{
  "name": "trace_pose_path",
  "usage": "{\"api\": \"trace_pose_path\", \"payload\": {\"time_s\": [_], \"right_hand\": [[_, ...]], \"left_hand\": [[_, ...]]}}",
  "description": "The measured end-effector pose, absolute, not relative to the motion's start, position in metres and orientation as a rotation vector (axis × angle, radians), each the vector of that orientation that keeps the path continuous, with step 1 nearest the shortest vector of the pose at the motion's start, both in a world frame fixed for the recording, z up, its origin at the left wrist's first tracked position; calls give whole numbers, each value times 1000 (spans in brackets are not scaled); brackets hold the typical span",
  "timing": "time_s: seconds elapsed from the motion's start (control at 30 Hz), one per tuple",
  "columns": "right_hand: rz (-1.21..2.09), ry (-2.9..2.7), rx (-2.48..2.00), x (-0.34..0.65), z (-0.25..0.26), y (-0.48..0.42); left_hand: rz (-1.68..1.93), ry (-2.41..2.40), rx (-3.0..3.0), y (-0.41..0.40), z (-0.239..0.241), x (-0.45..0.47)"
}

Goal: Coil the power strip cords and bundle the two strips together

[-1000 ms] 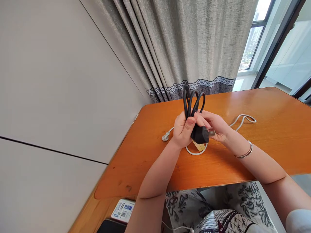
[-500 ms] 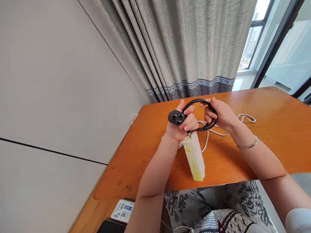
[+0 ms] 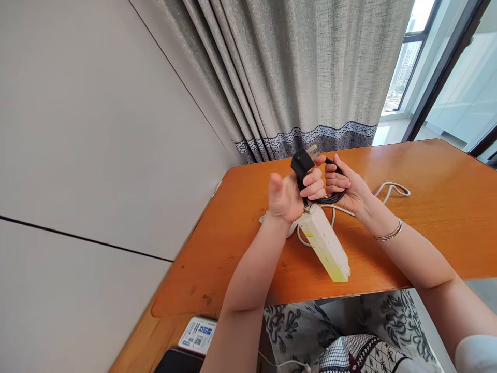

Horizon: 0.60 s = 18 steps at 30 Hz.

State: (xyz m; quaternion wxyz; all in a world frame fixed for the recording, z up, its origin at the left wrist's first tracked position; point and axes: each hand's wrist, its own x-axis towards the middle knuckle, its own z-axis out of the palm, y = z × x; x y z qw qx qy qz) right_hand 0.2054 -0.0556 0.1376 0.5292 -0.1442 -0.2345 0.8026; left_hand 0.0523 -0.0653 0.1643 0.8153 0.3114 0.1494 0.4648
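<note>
So over on the far left there's a big pale wall panel [image 3: 85,114], and at the near left, lower than the tabletop, a white box with blue printing [image 3: 199,334] sits next to something black [image 3: 178,361], too cut off to identify. A grey curtain [image 3: 310,67] hangs behind the far edge of the orange-brown wooden table [image 3: 225,269].

Next up is the left hand [image 3: 293,194], over the table: fingers curled around the black cord [image 3: 337,198] just below its chunky black plug [image 3: 302,162], thumb sticking out to the left and kinda blurry. The plug's prongs point to the right. The white-and-yellow block [image 3: 324,241] is attached to the cord, slanting from under that hand toward the near right. Can't tell if it touches the table.

Right beside that, the right hand [image 3: 347,186] is closed on the looped part of the cord, and there's a thin bracelet [image 3: 389,233] on that wrist. Further right, a white cable [image 3: 392,186] makes a loop on the tabletop, with a window [image 3: 404,72] at the far right.
</note>
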Motion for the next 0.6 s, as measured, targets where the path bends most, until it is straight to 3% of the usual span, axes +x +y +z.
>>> {"api": "trace_pose_path", "payload": {"time_s": [0.13, 0.37, 0.47, 0.6], "right_hand": [[1482, -955, -703, 207, 128, -49], [168, -1658, -849, 206, 82, -29], [-96, -1884, -703, 205, 65, -24], [-197, -2118, -489, 206, 51, -28]], "left_hand": [[1013, 384, 758, -70, 163, 56], [1354, 425, 771, -70, 184, 38], [1454, 443, 787, -65, 189, 29], [1517, 423, 802, -60, 187, 31]]}}
